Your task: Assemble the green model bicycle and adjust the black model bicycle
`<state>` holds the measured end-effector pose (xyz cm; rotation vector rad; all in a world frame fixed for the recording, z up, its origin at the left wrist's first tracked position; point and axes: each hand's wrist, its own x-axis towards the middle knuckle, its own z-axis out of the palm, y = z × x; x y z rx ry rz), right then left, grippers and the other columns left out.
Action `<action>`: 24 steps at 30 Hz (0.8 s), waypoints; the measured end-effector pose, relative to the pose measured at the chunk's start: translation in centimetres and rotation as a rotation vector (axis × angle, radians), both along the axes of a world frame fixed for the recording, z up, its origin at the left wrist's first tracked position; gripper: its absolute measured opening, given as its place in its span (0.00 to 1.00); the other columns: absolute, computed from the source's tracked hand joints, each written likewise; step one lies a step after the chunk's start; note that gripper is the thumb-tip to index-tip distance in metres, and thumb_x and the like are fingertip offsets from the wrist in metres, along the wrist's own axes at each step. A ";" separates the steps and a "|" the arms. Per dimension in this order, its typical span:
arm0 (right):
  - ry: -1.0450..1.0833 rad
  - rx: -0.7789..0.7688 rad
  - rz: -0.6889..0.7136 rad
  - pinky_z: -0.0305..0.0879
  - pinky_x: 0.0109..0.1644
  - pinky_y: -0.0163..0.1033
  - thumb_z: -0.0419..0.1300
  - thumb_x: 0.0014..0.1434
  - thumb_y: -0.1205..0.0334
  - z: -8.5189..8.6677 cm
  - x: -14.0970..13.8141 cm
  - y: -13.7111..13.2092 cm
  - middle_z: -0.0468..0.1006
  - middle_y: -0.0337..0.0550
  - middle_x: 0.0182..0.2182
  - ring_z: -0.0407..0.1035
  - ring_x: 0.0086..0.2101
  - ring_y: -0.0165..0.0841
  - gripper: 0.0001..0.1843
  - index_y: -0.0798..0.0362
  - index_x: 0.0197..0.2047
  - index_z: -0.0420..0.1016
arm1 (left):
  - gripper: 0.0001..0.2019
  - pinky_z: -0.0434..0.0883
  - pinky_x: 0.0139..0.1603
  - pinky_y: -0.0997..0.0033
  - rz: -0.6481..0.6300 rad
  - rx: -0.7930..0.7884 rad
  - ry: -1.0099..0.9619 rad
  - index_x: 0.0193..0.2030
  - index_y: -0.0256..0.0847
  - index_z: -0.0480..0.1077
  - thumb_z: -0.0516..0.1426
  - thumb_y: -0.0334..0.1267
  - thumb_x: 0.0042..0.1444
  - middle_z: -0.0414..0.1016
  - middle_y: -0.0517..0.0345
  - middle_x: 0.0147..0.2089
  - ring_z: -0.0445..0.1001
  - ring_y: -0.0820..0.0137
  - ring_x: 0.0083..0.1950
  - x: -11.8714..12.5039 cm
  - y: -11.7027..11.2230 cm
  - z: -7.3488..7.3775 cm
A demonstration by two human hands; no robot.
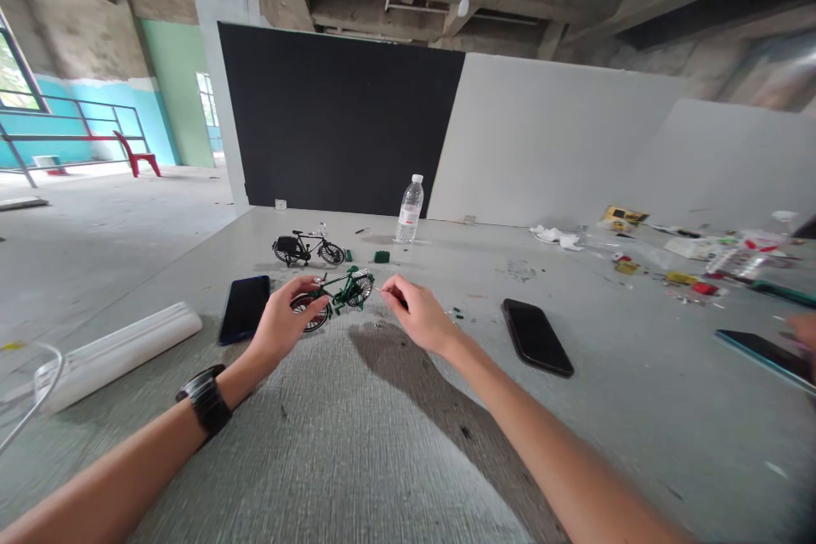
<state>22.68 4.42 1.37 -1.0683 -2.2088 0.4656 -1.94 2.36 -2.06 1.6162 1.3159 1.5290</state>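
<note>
A small green model bicycle [348, 291] stands in front of me on the table. My left hand [285, 316] is closed around its front end, with fingers and thumb at the front wheel. Just right of the rear wheel, my right hand [417, 312] is pinched on something thin and small that I cannot make out. Behind the green one stands a finished-looking black model bicycle [308, 246] with dark side bags. A small green case-like piece [381, 257] lies beside it. Several tiny green parts [456, 314] are scattered right of my right hand.
A dark phone [246, 308] lies left and another phone [537, 336] lies right. A white power strip [118, 355] is at far left. A water bottle [410, 210] stands near the back panel. Litter and a co-worker's hand [804, 331] by a third phone [768, 355] are at right.
</note>
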 end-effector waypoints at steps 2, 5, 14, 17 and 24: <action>0.024 0.054 0.052 0.55 0.31 0.37 0.46 0.72 0.57 0.1 -1.5 -0.8 0.72 0.38 0.29 0.62 0.26 0.31 0.12 0.49 0.41 0.68 | 0.20 0.78 0.38 0.66 -0.021 0.014 -0.011 0.52 0.42 0.69 0.64 0.41 0.52 0.74 0.56 0.39 0.77 0.64 0.44 0.2 -0.2 0.1; 0.054 0.093 0.051 0.55 0.32 0.37 0.46 0.72 0.59 0.0 -3.4 -1.4 0.73 0.40 0.31 0.62 0.27 0.31 0.11 0.50 0.43 0.67 | 0.21 0.75 0.35 0.70 -0.069 0.016 -0.004 0.54 0.43 0.67 0.63 0.41 0.54 0.70 0.59 0.38 0.75 0.66 0.41 0.3 -0.4 0.2; 0.111 0.094 0.095 0.57 0.32 0.37 0.48 0.69 0.65 -0.9 -5.0 -1.3 0.72 0.39 0.30 0.64 0.27 0.32 0.06 0.50 0.40 0.64 | 0.16 0.70 0.39 0.69 -0.147 -0.015 0.055 0.49 0.41 0.69 0.61 0.41 0.54 0.76 0.56 0.39 0.75 0.67 0.42 0.5 -0.3 0.0; 0.112 0.105 0.107 0.57 0.32 0.36 0.48 0.69 0.65 -0.8 -5.0 -1.5 0.72 0.38 0.30 0.64 0.27 0.31 0.06 0.50 0.40 0.63 | 0.16 0.70 0.39 0.68 -0.146 -0.024 0.040 0.48 0.41 0.69 0.62 0.42 0.53 0.78 0.55 0.39 0.76 0.64 0.43 0.5 -0.3 0.0; 0.104 0.116 0.091 0.57 0.32 0.37 0.47 0.69 0.64 -0.8 -5.1 -1.5 0.71 0.39 0.30 0.64 0.27 0.31 0.07 0.50 0.40 0.64 | 0.19 0.69 0.41 0.66 -0.168 -0.049 0.030 0.50 0.41 0.69 0.62 0.44 0.53 0.78 0.53 0.42 0.76 0.63 0.46 0.3 -0.2 -0.2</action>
